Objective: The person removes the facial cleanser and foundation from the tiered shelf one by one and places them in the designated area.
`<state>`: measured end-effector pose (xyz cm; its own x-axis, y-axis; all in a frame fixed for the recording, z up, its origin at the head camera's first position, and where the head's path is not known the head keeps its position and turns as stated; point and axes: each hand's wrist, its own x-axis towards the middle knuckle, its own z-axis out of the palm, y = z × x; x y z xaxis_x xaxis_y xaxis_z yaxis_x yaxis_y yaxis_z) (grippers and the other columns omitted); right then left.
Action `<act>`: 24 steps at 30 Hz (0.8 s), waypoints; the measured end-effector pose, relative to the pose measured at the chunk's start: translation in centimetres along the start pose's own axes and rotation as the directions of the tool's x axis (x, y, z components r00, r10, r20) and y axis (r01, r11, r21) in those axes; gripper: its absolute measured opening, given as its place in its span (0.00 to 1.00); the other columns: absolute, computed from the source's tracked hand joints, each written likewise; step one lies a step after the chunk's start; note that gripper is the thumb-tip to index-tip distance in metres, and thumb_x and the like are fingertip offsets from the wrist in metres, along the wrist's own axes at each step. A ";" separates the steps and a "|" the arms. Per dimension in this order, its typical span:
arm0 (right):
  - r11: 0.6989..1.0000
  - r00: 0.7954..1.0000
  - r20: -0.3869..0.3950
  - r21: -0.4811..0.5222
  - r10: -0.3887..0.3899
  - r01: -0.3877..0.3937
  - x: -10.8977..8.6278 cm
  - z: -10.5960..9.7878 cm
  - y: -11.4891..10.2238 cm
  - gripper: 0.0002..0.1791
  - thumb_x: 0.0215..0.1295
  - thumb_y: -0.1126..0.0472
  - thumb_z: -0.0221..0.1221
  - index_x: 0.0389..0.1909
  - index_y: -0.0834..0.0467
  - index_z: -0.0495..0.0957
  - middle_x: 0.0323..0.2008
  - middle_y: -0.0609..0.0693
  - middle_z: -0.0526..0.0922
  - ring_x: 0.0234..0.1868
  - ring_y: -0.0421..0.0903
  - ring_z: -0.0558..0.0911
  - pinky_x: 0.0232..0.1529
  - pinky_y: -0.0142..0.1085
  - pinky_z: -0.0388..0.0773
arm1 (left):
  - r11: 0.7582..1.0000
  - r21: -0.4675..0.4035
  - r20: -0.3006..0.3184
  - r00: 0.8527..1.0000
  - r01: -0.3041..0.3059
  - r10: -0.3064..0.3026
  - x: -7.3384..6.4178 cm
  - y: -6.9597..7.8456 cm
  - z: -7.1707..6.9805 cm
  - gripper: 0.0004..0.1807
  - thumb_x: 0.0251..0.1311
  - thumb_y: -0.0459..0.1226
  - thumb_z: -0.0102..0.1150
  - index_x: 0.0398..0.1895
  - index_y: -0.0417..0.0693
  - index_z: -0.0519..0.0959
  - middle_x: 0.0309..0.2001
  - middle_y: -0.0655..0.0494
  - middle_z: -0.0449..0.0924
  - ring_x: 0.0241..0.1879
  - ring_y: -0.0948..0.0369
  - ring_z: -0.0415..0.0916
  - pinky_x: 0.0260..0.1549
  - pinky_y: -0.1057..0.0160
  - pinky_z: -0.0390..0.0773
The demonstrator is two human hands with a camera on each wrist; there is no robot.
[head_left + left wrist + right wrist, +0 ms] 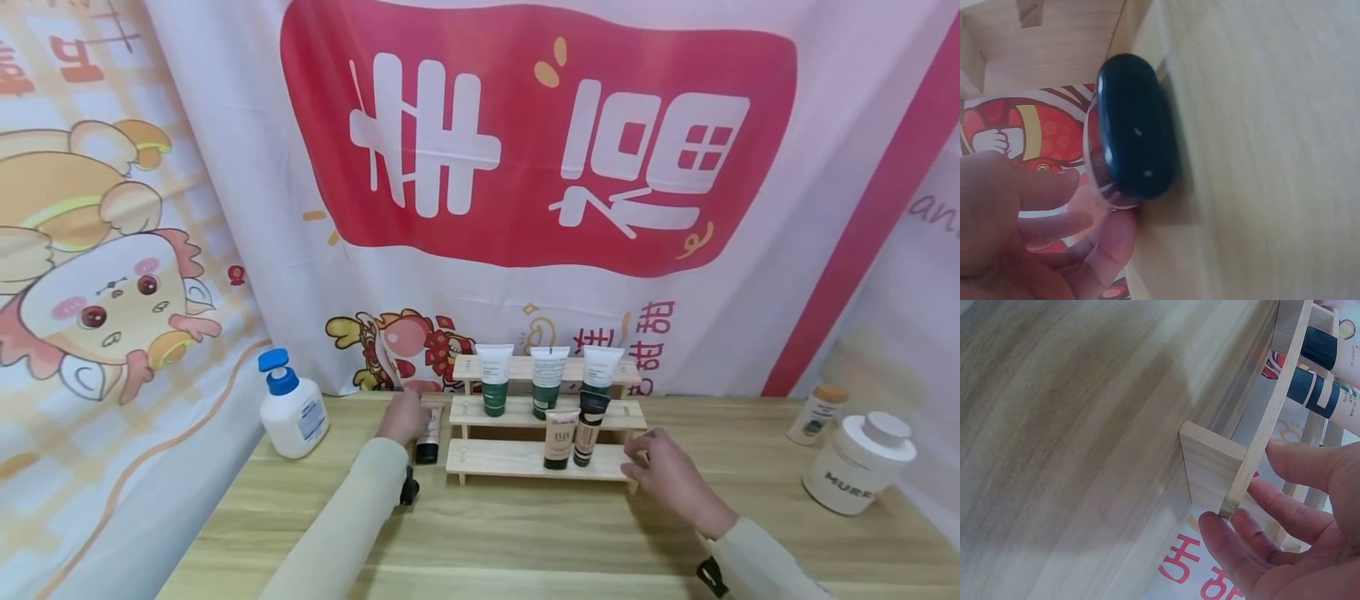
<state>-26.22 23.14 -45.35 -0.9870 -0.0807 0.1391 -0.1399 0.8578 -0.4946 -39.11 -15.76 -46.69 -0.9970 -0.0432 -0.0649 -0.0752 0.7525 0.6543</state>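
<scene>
At the left end of a wooden three-step rack [510,461], my left hand [405,417] holds a pink BB cream tube [429,429] low by the tabletop. Its dark cap [1138,128] faces the left wrist camera, and my curled fingers are at its side. My right hand [667,479] grips the right end of the rack's bottom step, thumb above the board [1260,437] and fingers at its end. On the rack stand a BB tube [559,442], a black-topped tube [589,437] and three white-and-green tubes, one of them a middle tube [549,383].
A white pump bottle [294,417] with a blue top stands at the left of the wooden table [480,542]. Toward the right are a white jar [858,467] and a small bottle [817,414] with an orange cap. A printed curtain [525,275] hangs behind the rack.
</scene>
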 end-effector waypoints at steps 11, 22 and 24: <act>1.000 1.000 -0.007 0.024 -0.018 0.019 -0.2 -0.2 0.1 0.13 0.51 0.66 0.68 0.38 0.66 0.81 0.35 0.54 0.73 0.33 0.47 0.74 0.36 0.43 0.77 | 0.986 -0.067 -0.071 0.987 -0.151 0.147 -3.2 1.1 -2.3 0.15 0.66 0.36 0.49 0.54 0.52 0.75 0.39 0.49 0.78 0.17 0.61 0.68 0.14 0.64 0.70; 0.996 0.996 -0.015 0.034 -0.086 0.086 -0.4 -0.4 0.8 0.13 0.51 0.66 0.68 0.39 0.64 0.83 0.34 0.51 0.74 0.32 0.45 0.74 0.32 0.36 0.75 | 0.677 -0.082 -0.060 0.682 -0.731 0.729 -10.7 8.8 -1.7 0.14 0.61 0.35 0.60 0.50 0.46 0.75 0.36 0.63 0.74 0.31 0.67 0.73 0.28 0.70 0.77; 0.992 0.994 -0.023 0.056 -0.112 0.113 -0.3 -0.5 1.1 0.13 0.51 0.67 0.68 0.39 0.63 0.83 0.34 0.50 0.74 0.32 0.44 0.75 0.32 0.34 0.76 | 0.642 -0.076 -0.039 0.646 -0.763 0.763 -11.4 9.9 -0.8 0.17 0.60 0.36 0.61 0.53 0.48 0.75 0.39 0.62 0.73 0.29 0.67 0.72 0.26 0.70 0.76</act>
<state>-26.00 24.34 -45.54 -0.9632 -0.1643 0.2130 -0.2544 0.8136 -0.5229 -28.56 -8.31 -38.89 -0.7020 0.5201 0.4865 0.7106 0.4664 0.5268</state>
